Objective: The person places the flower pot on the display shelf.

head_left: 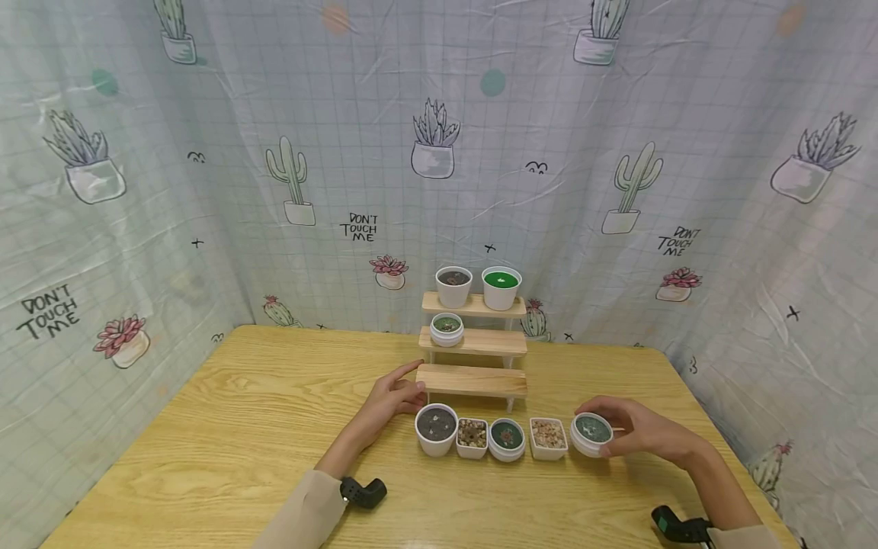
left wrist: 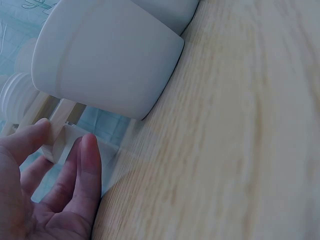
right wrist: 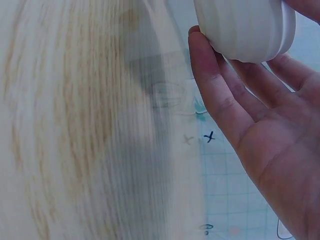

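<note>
At the right of the front row, my right hand [head_left: 638, 431] grips a round white pot [head_left: 591, 433] with a dark green top. Thumb and fingers go around its sides; in the right wrist view the ribbed white pot [right wrist: 245, 30] sits above the palm. My left hand [head_left: 391, 400] holds the left end of the lowest tier of a wooden step stand [head_left: 473, 380]. In the left wrist view the thumb [left wrist: 37, 134] lies on the board's end, with a finger behind it. Beside that hand stands a tall white pot [head_left: 437, 435] with a dark grey top.
Right of the tall pot stand a square pebble pot [head_left: 472, 438], a round green-topped pot [head_left: 507, 440] and a square pot of pale pebbles [head_left: 549, 439]. The middle tier bears a round pot [head_left: 447, 329]; the top tier bears a grey-topped cup [head_left: 454, 287] and a green-topped cup [head_left: 501, 288].
</note>
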`<state>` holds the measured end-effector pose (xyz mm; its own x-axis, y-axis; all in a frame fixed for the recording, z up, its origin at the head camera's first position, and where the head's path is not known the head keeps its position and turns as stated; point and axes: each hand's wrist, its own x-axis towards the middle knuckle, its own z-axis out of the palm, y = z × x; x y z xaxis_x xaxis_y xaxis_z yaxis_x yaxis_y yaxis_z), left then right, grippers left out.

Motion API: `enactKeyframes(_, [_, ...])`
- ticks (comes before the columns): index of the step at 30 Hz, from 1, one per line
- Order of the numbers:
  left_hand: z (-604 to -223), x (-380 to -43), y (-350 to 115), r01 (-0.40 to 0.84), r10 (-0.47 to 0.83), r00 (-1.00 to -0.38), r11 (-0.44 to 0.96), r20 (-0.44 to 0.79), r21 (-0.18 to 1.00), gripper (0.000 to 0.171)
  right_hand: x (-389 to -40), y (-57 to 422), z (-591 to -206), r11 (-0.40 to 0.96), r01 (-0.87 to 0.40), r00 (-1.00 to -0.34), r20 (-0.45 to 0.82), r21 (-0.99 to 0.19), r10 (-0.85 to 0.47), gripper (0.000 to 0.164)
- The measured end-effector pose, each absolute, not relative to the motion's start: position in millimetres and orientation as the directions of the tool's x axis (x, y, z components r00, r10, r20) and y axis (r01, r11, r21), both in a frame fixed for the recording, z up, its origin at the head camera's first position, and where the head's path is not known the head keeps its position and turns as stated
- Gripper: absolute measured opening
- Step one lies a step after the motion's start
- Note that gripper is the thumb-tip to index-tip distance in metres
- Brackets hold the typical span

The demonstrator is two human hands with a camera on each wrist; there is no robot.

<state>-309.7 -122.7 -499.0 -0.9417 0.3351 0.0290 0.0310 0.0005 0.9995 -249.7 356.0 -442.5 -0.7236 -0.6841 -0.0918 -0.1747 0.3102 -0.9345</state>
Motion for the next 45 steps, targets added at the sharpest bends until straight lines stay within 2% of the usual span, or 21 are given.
enactKeyframes(17, [-499.0, -310.0, -121.9, 0.028, 0.329, -0.944, -0.003, 0.027, 1.0, 0.062, -245.2, 350.1, -429.3, 0.34, -0.232, -0.762, -0.048, -0.911, -0.646, 0.056])
enactKeyframes(30, [-496.3, -307.8, -121.5, 0.028, 0.328, -0.944, -0.004, 0.027, 1.0, 0.062, -242.2, 343.4, -423.9, 0.431, -0.23, -0.83, -0.055, -0.873, -0.555, 0.057])
enactKeyframes(45, [-496.8, -308.7, -122.1, 0.027, 0.329, -0.944, 0.0, 0.026, 1.0, 0.063, -238.9, 328.2, -417.7, 0.472, -0.228, -0.894, -0.009, -0.852, -0.449, 0.054])
